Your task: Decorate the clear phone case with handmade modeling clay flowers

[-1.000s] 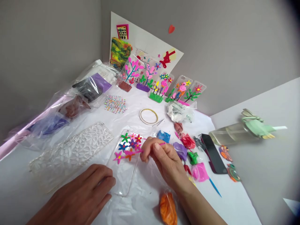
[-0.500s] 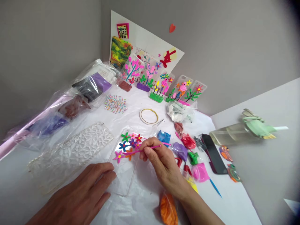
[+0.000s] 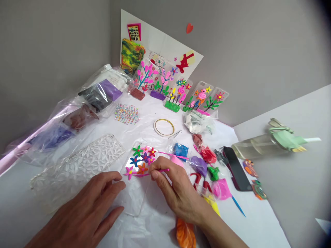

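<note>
A clear phone case [image 3: 134, 201] lies on the white-covered table, its upper half bearing several clay flowers, among them a pink flower [image 3: 130, 173] and an orange flower [image 3: 142, 168]. Between thumb and fingertips, my right hand [image 3: 176, 186] pinches a thin pink clay strand [image 3: 141, 175] over the case, just below the flowers. One end of the strand is by the pink flower; whether it touches the case I cannot tell. My left hand [image 3: 95, 203] holds nothing, fingers apart and slightly bent at the case's left edge. Another pink clay strand [image 3: 172, 154] lies beyond my right hand.
Bagged clay, including purple [image 3: 198, 166] and orange [image 3: 185, 232], lies around my right arm near a black phone [image 3: 236, 168]. A textured clear case [image 3: 80, 168] is at left, a tape roll [image 3: 164, 127] beyond. Decorated cases [image 3: 172, 106] lean at the back.
My right hand has lowered slightly toward me, bringing the pink strand below the orange flower. My left hand's fingers have spread a little more.
</note>
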A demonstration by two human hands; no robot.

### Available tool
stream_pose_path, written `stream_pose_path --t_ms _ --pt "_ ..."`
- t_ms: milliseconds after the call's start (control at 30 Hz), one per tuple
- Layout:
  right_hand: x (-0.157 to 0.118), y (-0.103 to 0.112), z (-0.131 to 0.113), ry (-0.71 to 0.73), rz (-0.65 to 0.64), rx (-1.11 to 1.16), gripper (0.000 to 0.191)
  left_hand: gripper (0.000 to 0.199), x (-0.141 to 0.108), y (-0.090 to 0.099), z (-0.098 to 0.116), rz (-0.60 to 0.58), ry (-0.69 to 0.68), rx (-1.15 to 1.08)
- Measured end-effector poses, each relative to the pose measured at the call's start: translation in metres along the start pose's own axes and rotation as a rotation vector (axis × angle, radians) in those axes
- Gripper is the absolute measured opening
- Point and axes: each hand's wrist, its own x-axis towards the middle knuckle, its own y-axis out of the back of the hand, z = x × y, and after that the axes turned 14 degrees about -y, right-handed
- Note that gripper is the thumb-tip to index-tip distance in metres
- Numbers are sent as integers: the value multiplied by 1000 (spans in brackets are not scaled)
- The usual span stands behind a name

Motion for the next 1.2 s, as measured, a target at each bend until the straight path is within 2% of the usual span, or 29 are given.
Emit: stream_pose_path --t_ms 133,367,600,800,933,1033,1200 --pt "1 -3 1 72 16 -52 14 48 2 0 -3 6 -19 41" --pt "0 -6 3 106 53 -92 11 46 2 -3 -6 33 -61 95" --pt "-1 -4 3 55 81 -64 13 48 -3 -5 -8 -15 -69 98" --pt "-2 -1 0 16 121 -28 15 44 -8 -5 -5 -93 -16 72" --pt "-2 -1 -2 -2 89 -37 16 47 -5 -5 -2 -62 42 49" --pt "-2 -2 -2 0 77 -61 16 47 -3 -6 -3 -51 42 21" --pt "-1 -3 0 53 132 -61 14 44 -4 -6 -7 -100 -4 25"
